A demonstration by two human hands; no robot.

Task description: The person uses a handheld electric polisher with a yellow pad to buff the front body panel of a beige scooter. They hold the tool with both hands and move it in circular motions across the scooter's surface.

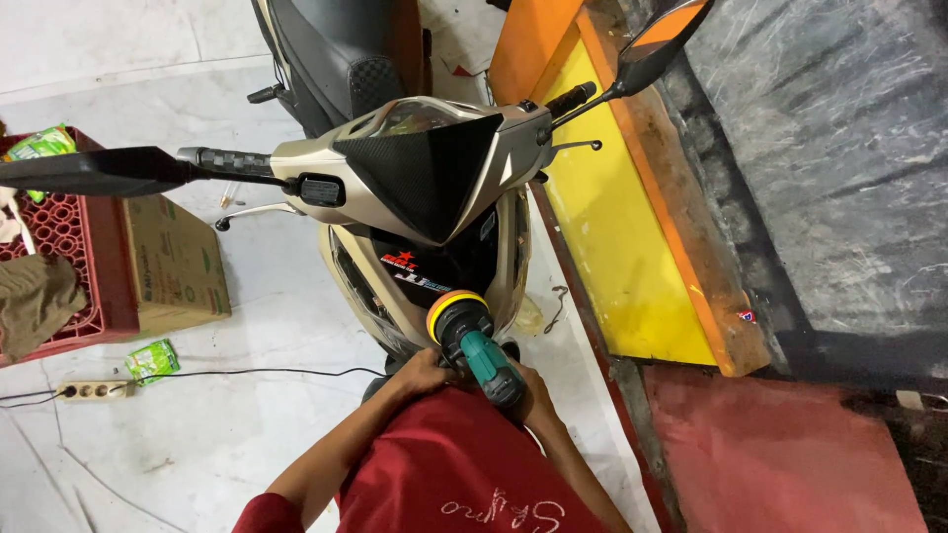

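Head view, looking down over the person's red shirt (pixel 444 479) at a beige-and-black motor scooter (pixel 415 168) standing on a pale concrete floor (pixel 197 434). Both hands are closed around a teal-and-black handheld power polisher (pixel 481 350): the left hand (pixel 423 373) grips the tool's near left side, the right hand (pixel 528 390) wraps the rear of the body, its fingers mostly hidden behind the tool. The polisher points away from the person, and its round yellow-and-orange foam pad (pixel 452 302) lies against the scooter's dark lower front panel, just below a red-and-white sticker (pixel 407 268).

Above the pad sits the scooter's carbon-patterned black nose panel (pixel 420 173), with handlebars and two black mirrors (pixel 89 170) spreading to either side.

Left of the scooter stand a brown cardboard box (pixel 173 262) and a red plastic crate (pixel 69 242), touching each other. Nearer the person lie a small green packet (pixel 151 359) and a cream multi-socket power strip (pixel 94 390), from which a thin black cable (pixel 267 372) runs toward the scooter. At right, a yellow-and-orange painted metal ramp (pixel 622 227) runs beside the scooter.
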